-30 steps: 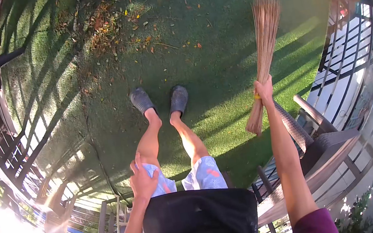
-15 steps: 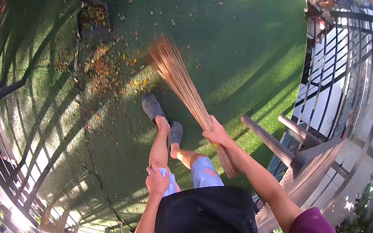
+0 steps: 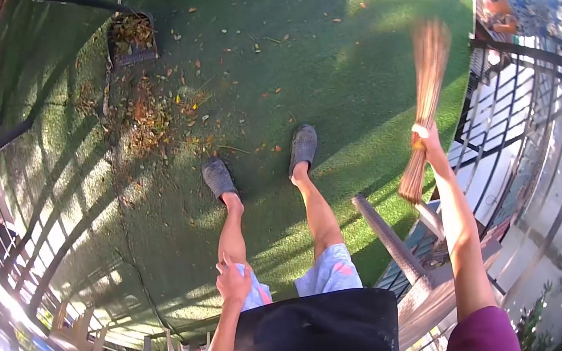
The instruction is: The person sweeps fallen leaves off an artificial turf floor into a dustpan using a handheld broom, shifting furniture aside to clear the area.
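Observation:
My right hand (image 3: 425,137) is wrapped around a stick broom (image 3: 431,78), a bundle of thin brown sticks, out to my right. The bristles fan out upward in the view, blurred by motion, and the bound end sticks out below my hand. Above my left knee, my left hand (image 3: 233,283) rests by the hem of my shorts with nothing in it. Its fingers are loosely bent and slightly apart. Dry leaves (image 3: 149,123) lie in a loose heap on the green turf in front of my feet. Beyond them a long-handled dustpan (image 3: 132,39) holds more leaves.
An upturned wicker-patterned chair (image 3: 413,265) is close by my right arm. Metal railings (image 3: 532,91) run along the right side. At the lower left are beige plastic chairs (image 3: 80,347). A person in patterned clothing (image 3: 539,17) is beyond the railing at upper right.
My right hand has swung the broom out to the right, away from the leaves. My feet, crossed before, now stand apart. My left hand stays by my knee.

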A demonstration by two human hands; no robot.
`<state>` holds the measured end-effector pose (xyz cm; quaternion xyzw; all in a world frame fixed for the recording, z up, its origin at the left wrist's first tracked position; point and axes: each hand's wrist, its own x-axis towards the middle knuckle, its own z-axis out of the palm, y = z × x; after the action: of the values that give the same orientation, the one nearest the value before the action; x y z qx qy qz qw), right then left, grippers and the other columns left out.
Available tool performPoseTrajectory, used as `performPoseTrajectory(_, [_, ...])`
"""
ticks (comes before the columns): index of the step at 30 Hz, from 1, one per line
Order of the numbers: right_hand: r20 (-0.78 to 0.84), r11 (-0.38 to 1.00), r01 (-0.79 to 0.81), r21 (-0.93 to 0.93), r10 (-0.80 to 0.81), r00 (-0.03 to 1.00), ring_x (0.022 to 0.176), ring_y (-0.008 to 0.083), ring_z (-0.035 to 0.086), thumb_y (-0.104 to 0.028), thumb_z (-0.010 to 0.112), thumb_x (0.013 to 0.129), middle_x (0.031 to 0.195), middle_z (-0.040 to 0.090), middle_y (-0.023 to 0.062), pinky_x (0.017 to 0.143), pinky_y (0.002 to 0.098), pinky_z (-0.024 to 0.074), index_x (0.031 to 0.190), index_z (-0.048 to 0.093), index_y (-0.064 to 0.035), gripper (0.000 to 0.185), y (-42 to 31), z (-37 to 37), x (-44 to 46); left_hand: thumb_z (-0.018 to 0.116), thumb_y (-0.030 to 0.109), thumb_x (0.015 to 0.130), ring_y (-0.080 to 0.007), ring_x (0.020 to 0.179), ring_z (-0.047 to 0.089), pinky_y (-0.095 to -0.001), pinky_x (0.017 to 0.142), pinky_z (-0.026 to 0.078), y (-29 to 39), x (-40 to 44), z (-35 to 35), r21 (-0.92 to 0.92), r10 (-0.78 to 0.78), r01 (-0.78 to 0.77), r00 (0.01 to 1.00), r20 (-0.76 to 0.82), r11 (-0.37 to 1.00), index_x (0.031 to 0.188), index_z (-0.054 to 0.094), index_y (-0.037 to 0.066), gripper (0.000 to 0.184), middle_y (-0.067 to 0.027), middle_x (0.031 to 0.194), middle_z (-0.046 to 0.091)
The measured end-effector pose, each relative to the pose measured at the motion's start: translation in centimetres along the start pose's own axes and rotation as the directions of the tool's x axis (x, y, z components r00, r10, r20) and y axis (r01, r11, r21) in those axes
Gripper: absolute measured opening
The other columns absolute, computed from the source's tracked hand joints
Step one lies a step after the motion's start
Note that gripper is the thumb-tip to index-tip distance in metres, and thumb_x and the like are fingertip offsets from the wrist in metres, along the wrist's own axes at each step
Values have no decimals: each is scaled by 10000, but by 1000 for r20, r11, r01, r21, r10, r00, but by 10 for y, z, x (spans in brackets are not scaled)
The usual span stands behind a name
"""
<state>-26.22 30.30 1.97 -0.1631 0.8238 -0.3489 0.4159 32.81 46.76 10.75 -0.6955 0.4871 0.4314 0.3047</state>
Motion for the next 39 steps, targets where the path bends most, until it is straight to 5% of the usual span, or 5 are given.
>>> performPoseTrajectory(6, [382, 993, -56, -103, 92, 920, 461, 168, 559, -63, 679, 737, 558, 552, 58, 406, 308, 477, 690, 587, -36, 108, 24, 132, 115, 655, 252, 777, -449, 789, 625, -504, 712, 519, 60, -11, 16, -54, -89, 87, 995, -50, 995, 1388, 274, 51, 747, -278, 1181, 443])
performPoseTrajectory(14, [773, 699, 457, -550, 221, 594, 890, 458, 620, -156, 697, 706, 923, 626, 298, 804, 508, 512, 1296, 324, -70, 703, 64, 200, -84, 657, 241, 772, -424, 842, 614, -478, 711, 524, 86, -23, 69, 43, -176, 174, 983, 52, 984, 1385, 268, 60, 748, -277, 1187, 408])
performPoseTrajectory(28, [109, 925, 45, -378, -4, 994, 424, 117, 488, -36, 631, 780, 625, 486, 2, 353, 250, 418, 1049, 451, -97, 329, -3, 14, 128, 644, 232, 777, -412, 932, 593, -474, 752, 526, 88, -19, 58, -98, -233, 238, 971, 56, 966, 1352, 341, 54, 674, -241, 1182, 421])
performPoseTrajectory(32, [505, 998, -49, -26, 55, 861, 449, 137, 541, -87, 694, 729, 616, 540, 33, 387, 278, 458, 795, 532, -48, 179, 34, 62, 143, 641, 233, 780, -415, 927, 595, -472, 749, 529, 83, -15, 57, -105, -233, 238, 971, 55, 966, 1349, 343, 60, 665, -241, 1179, 422])
performPoseTrajectory(39, [578, 699, 118, -705, 470, 667, 517, 200, 615, -43, 662, 714, 771, 612, 143, 418, 319, 498, 1254, 348, -49, 625, 45, 157, -76, 637, 237, 785, -414, 919, 597, -477, 729, 530, 73, -12, 52, -115, -209, 214, 976, 54, 970, 1353, 323, 63, 672, -239, 1164, 422])
